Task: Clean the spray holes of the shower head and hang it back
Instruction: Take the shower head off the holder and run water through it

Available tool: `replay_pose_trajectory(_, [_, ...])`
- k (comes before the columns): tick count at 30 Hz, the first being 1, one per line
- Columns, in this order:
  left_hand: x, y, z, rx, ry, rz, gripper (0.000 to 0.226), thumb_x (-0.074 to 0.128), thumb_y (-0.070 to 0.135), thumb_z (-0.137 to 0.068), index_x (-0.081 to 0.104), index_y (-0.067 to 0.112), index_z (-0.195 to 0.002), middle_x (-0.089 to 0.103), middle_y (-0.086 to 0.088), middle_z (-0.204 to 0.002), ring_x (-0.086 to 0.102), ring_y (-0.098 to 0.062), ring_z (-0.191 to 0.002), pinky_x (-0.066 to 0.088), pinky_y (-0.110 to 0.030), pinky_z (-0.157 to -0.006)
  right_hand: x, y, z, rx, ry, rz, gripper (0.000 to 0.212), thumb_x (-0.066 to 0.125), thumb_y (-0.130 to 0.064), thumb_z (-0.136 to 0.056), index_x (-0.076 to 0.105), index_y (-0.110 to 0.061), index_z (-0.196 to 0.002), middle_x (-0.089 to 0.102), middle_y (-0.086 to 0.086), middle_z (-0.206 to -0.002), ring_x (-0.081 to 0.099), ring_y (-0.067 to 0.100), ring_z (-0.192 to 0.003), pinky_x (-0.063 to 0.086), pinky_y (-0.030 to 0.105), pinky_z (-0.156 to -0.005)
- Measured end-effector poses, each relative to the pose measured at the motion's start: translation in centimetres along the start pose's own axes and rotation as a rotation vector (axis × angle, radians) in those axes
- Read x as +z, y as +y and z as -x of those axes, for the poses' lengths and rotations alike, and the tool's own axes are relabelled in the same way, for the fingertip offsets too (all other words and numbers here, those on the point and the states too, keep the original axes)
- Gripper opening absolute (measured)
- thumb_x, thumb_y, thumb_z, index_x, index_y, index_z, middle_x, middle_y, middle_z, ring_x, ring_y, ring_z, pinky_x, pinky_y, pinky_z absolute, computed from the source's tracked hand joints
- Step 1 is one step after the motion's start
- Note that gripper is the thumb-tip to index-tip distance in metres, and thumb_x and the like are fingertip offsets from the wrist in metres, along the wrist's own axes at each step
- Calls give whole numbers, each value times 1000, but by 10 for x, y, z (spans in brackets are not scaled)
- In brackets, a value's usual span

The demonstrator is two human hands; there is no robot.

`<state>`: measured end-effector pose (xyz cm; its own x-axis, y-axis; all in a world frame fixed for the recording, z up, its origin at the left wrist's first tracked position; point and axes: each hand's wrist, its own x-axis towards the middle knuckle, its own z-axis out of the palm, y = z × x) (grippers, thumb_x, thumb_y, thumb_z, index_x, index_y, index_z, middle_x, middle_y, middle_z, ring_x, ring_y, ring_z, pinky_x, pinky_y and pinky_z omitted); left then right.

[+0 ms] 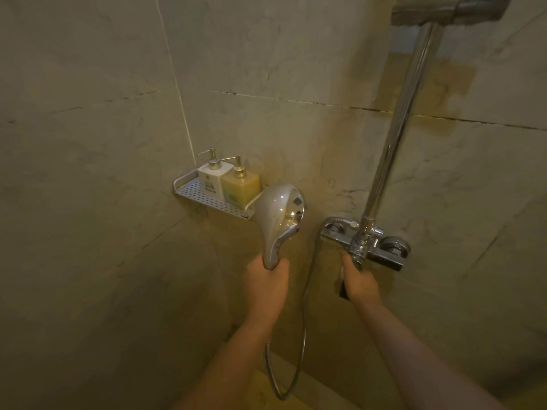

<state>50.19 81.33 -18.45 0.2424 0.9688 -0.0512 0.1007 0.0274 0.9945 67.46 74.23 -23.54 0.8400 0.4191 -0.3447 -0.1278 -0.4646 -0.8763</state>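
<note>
The left hand (266, 281) is gripping the handle of the shower head (279, 214), holding it upright just in front of the shelf (207, 199); its back is facing the camera, so the spray holes are hidden. The hose (302, 321) is looping down from the mixer (362, 244), and its lower run is blurring into the dim floor. The right hand (359, 281) is reaching up to the mixer's underside, fingers curling round something there, though what they are holding is hard to make out. Two bottles (226, 182) are standing on the shelf. The riser pipe (399, 125) is climbing to a fitting cut off at the top edge.
</note>
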Motion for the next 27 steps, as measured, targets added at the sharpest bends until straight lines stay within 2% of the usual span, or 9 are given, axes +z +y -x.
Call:
replay_pose_trajectory(3, [-8,-3,-5,7,36,-1,16,63,9,-86,58,13,-71,50,-1,-58,46,-16,-52,40,-28,-47,-2,-5,-2,12,-27,59,57,52,-63,-89,65,-12,-114,61,18,-114,57,31,-101,45,41,-93])
replay_pose_trajectory(5, [-12,-3,-10,6,70,1,15,63,10,-86,59,13,-72,51,-1,-59,46,-16,-52,40,-30,-50,-3,-6,0,35,-21,45,74,52,-69,-85,61,-8,-125,61,18,-123,60,36,-109,49,44,-96])
replay_pose_trajectory(7, [-15,-3,-15,19,110,-9,21,62,10,-86,55,16,-68,48,0,-57,42,-10,-47,38,-25,-46,-2,-6,1,38,-5,23,80,49,-73,-83,62,-1,-117,64,19,-118,61,37,-108,49,46,-98])
replay_pose_trajectory(9, [-19,-2,-18,41,132,-37,23,62,10,-86,53,17,-67,47,2,-56,40,-6,-43,33,-17,-39,-2,-7,3,34,-4,4,73,50,-73,-83,62,-6,-111,61,18,-115,59,37,-107,48,47,-99])
replay_pose_trajectory(12, [-25,-5,-22,45,155,-76,19,62,11,-88,56,15,-70,51,0,-58,45,-12,-49,32,-13,-37,1,-4,1,34,-10,-37,81,50,-76,-78,62,-1,-103,62,17,-103,63,38,-102,51,50,-97])
replay_pose_trajectory(16, [-35,-13,-30,22,148,-95,23,61,9,-87,52,16,-67,47,0,-59,42,-13,-51,34,-23,-44,1,-1,-4,32,-4,-52,54,53,-65,-88,53,-11,-95,56,14,-104,55,33,-95,47,50,-100])
replay_pose_trajectory(20, [-50,-24,-45,-18,91,-128,21,61,6,-85,52,11,-68,46,-5,-61,42,-17,-55,34,-26,-49,2,2,-5,31,-4,-77,68,54,-76,-77,56,-11,-98,62,16,-110,61,35,-100,49,52,-99])
replay_pose_trajectory(23, [-74,-35,-65,-39,42,-203,14,63,10,-86,62,0,-75,58,-12,-66,53,-22,-61,42,-33,-58,2,3,-4,29,-4,-59,67,53,-76,-78,58,-12,-97,63,16,-111,62,37,-103,49,52,-99])
replay_pose_trajectory(27, [-120,-46,-89,-29,49,-306,22,64,25,-79,63,8,-65,61,-11,-61,56,-22,-62,45,-36,-61,2,0,-1,22,-1,-34,63,51,-77,-78,63,-15,-83,66,15,-105,63,36,-98,50,53,-96])
